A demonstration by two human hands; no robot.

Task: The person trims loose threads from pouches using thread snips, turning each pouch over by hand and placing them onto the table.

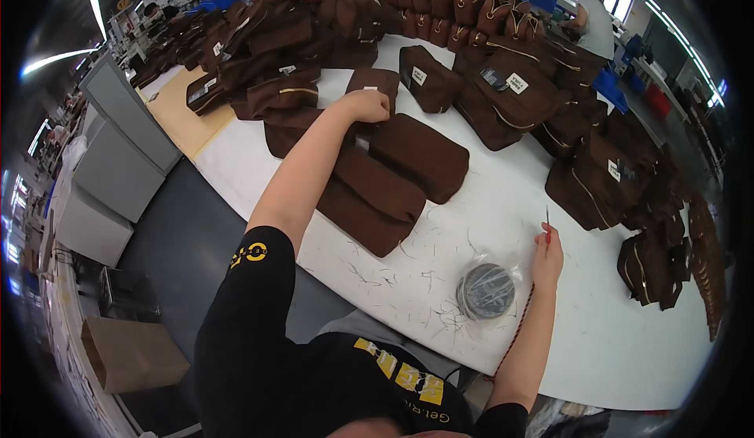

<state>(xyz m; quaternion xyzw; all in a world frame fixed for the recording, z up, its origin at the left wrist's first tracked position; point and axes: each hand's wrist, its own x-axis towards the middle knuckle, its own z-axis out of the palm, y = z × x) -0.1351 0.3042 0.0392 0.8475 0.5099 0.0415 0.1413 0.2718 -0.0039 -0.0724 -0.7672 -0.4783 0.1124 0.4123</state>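
Observation:
My left hand is closed at the near edge of a small brown pouch with a pale label; its fingertips are hidden, so what they grip cannot be made out. Just below it, long brown bags lie side by side on the white table. On the right, my right hand is wrapped round small red-handled snips, whose thin tips point away from me. A red cord runs down along the right forearm. Left of that forearm sits a round grey object in clear plastic.
Brown bags are heaped at the back left and on the right. Rows of zipped brown pouches line the far edge. Loose thread bits dot the near tabletop. A person is at the back right. A cardboard box stands lower left.

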